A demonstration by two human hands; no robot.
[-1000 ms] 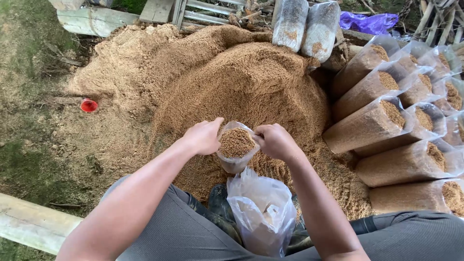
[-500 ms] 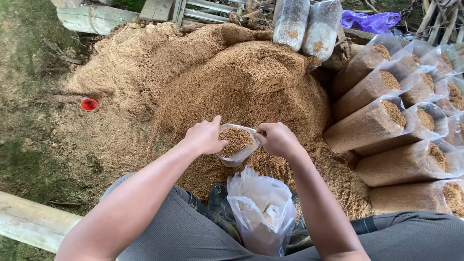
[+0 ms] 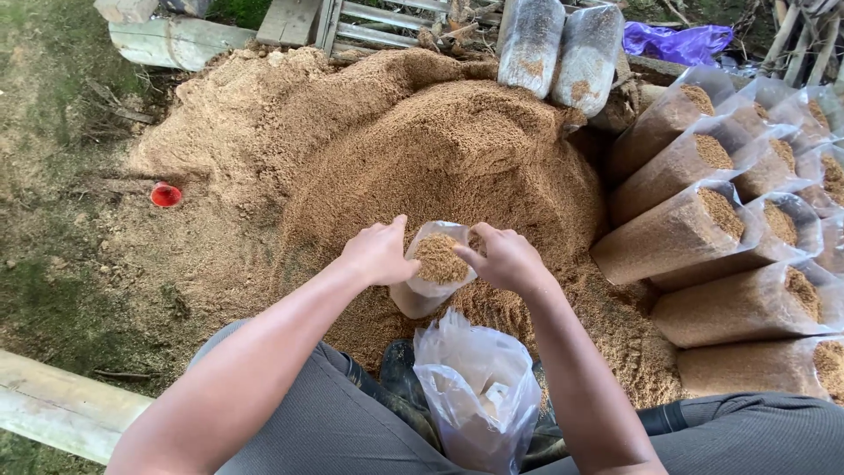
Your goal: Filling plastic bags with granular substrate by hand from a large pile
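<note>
sawdust bag between both hands' grip

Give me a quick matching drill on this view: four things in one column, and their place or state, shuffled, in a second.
Things:
1. small clear bag
2. red cap
3. filled bags
4. purple sheet

Places or states:
A. lying stacked on their sides at the right
B. held open between left hand and right hand, sawdust inside
C. bunched at the top right, behind the stack
D. on the ground left of the sawdust pile

Pairs: 1-B, 2-D, 3-A, 4-C
</note>
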